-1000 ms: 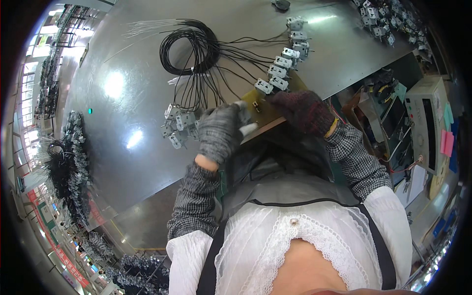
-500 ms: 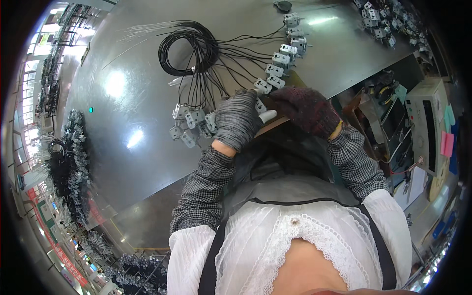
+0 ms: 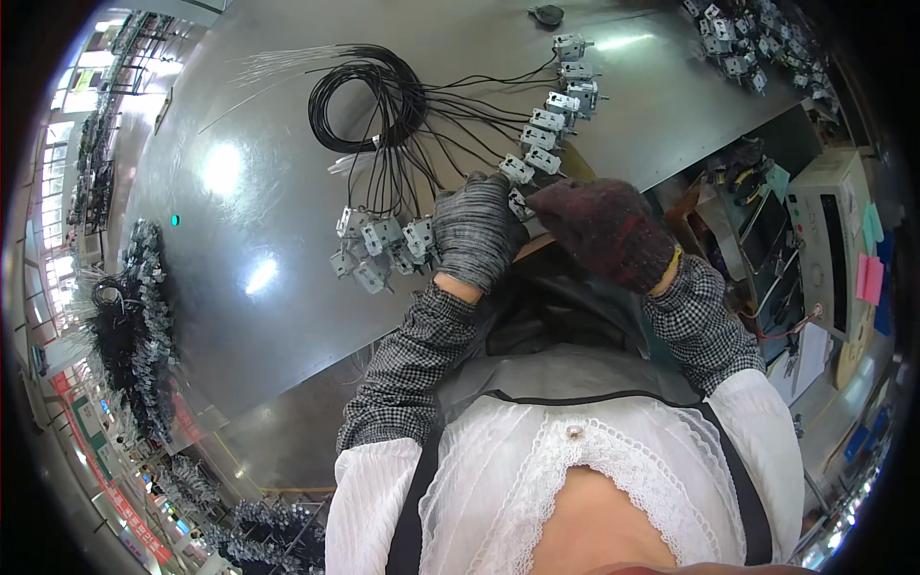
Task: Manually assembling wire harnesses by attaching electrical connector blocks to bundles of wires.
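My left hand (image 3: pixel 475 228), in a grey striped knit glove, is closed at the table's front edge around a small metal thermostat (image 3: pixel 518 204), part of which shows between my hands. My right hand (image 3: pixel 613 230), in a dark maroon glove, is closed, its fingertips beside that thermostat. Whatever those fingers pinch is hidden. A slanting row of similar thermostats (image 3: pixel 548 120) runs away from my hands. More thermostats (image 3: pixel 381 236) lie clustered left of my left hand. Thin black tubes join them to a coil (image 3: pixel 367 99) with pale, silvery ends.
The shiny metal table (image 3: pixel 278 192) spreads ahead and left. A heap of thermostats (image 3: pixel 743 43) lies far right, and a dark small object (image 3: pixel 545 14) sits at the far edge. To my right stand an open tool drawer (image 3: pixel 743 206) and a beige instrument box (image 3: pixel 829 244).
My left hand has shifted slightly right, its thumb now tucked in. My right hand has turned and its fingertips have drawn closer around the thermostat. The left cluster is more exposed.
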Demonstrator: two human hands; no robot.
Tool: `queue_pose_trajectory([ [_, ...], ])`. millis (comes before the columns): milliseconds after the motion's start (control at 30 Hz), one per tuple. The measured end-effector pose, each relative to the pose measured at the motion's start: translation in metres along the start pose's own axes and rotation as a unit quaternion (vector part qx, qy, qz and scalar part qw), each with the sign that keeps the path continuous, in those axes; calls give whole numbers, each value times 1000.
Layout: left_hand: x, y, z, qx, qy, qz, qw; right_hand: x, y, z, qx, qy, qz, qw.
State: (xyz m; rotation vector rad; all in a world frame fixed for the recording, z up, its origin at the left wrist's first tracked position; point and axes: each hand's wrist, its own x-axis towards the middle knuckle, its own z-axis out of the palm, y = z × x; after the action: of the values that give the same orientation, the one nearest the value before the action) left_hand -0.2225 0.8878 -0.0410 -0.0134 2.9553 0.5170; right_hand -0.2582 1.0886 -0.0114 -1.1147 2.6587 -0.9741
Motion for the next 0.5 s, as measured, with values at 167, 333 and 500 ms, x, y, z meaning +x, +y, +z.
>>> queue_pose_trajectory([
  [167,2,6,0,12,25,18,999,11,-2,3,-70,-59,-6,996],
  [333,4,4,-6,-5,-25,-9,1000,3,-1,2,-83,-40,-22,996],
  [500,5,6,-5,5,-20,11,1000,2,-2,1,-91,-55,3,994],
])
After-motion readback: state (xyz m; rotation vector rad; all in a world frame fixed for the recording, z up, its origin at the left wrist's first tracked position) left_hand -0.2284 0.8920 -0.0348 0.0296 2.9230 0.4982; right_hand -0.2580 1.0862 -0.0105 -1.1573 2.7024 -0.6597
